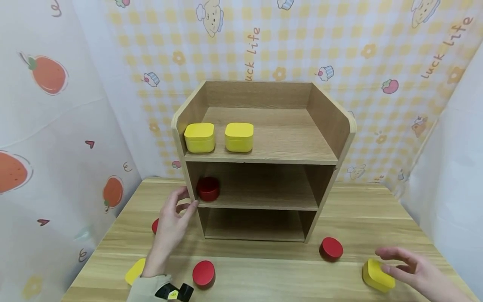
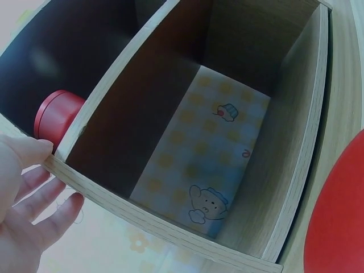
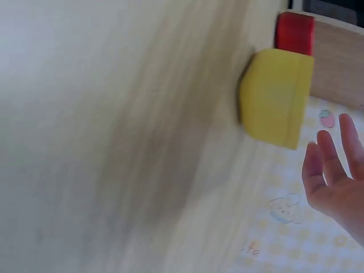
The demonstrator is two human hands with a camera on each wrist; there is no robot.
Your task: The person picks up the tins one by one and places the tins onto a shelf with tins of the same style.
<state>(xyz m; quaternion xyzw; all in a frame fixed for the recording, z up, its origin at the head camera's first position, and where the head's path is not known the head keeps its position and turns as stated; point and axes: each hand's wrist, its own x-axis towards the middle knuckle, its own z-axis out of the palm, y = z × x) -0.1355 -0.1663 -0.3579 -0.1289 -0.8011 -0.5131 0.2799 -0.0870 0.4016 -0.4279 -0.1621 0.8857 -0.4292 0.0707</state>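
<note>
My left hand [image 1: 173, 218] is at the left side panel of the wooden shelf unit [image 1: 260, 161]. In the left wrist view its thumb [image 2: 34, 149] touches the panel's front edge, while the other fingers [image 2: 57, 213] stay loosely bent outside it. Just inside that panel, a round red box [image 1: 208, 189] sits on the middle shelf. My right hand [image 1: 411, 268] hovers over a yellow rounded box [image 1: 378, 277] on the table. In the right wrist view its fingers [image 3: 329, 156] stand apart from the yellow box [image 3: 276, 98], and the thumb is hidden.
Two yellow boxes [image 1: 200, 137] stand on the top shelf's left part. On the table [image 1: 264, 277] lie a red box [image 1: 331, 249] at the right, another red box [image 1: 204, 274] in front, and a partly hidden yellow box [image 1: 135, 272]. A further red box [image 1: 155, 226] shows behind my left wrist.
</note>
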